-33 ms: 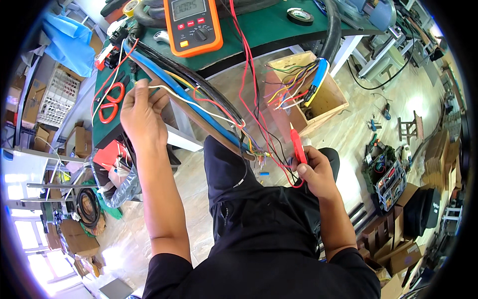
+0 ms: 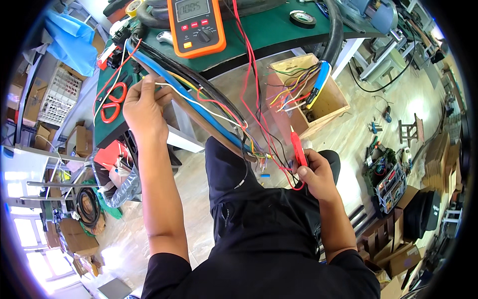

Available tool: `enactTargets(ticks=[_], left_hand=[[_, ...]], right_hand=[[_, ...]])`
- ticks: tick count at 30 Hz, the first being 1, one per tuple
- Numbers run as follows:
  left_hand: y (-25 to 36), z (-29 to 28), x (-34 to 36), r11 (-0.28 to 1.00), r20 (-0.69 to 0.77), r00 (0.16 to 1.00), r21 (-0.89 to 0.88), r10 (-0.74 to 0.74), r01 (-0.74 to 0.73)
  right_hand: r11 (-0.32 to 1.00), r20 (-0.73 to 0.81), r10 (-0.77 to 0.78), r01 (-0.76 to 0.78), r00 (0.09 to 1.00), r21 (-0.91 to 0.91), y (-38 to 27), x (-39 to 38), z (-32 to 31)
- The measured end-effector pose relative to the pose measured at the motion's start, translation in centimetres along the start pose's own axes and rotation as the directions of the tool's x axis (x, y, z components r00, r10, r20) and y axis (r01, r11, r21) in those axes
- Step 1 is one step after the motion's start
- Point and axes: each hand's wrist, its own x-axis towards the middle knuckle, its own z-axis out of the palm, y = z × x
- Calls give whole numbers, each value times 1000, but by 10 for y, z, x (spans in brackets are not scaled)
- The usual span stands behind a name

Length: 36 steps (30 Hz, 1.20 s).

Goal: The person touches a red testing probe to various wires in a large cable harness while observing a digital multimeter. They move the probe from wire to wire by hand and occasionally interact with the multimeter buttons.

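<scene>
My left hand [image 2: 145,109] pinches the end of a white wire [image 2: 185,97] between thumb and fingertips, beside the bench's left end. That wire runs back toward a bundle with a thick blue cable [image 2: 199,108] and black cables, whose loose coloured ends hang above my lap. In my right hand [image 2: 318,175] is a red test probe [image 2: 298,148], its pale tip pointing up and touching nothing. Red and black test leads [image 2: 255,74] hang down from the bench. An orange multimeter [image 2: 198,30] lies on the bench, its screen lit with digits.
Red-handled scissors [image 2: 110,118] lie on the green bench [image 2: 271,31], near a roll of black tape [image 2: 302,19]. Below its edge a wooden box [image 2: 332,112] stands under a second cable's fanned coloured wires [image 2: 294,89]. A tool bag [image 2: 386,182] sits on the floor at right.
The view has shifted very slightly, with the bench things a little lower and to the right. Both hands keep their hold on the wire and the probe.
</scene>
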Motion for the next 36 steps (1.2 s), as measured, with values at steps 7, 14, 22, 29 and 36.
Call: enactTargets(ticks=[7,14,22,29,36], left_hand=[[-10,13,-7,910,139,981,376,132,-175],[-16,1,-34,964,143,989,265,-44,5],[-15,-11,-74,957,185,968,267,-167,114],[-12,-4,-68,729,249,967,653,47,-203],[-4,5,-60,607,406,911,707,70,-361]], right_hand=[[999,12,17,-17,1000,-39,2,1,4],[998,-15,37,-38,999,-47,0,0,5],[998,-21,58,-59,998,-23,6,0,2],[997,-18,62,-63,998,-43,6,-1,5],[994,-75,34,-42,997,-99,5,1,12]])
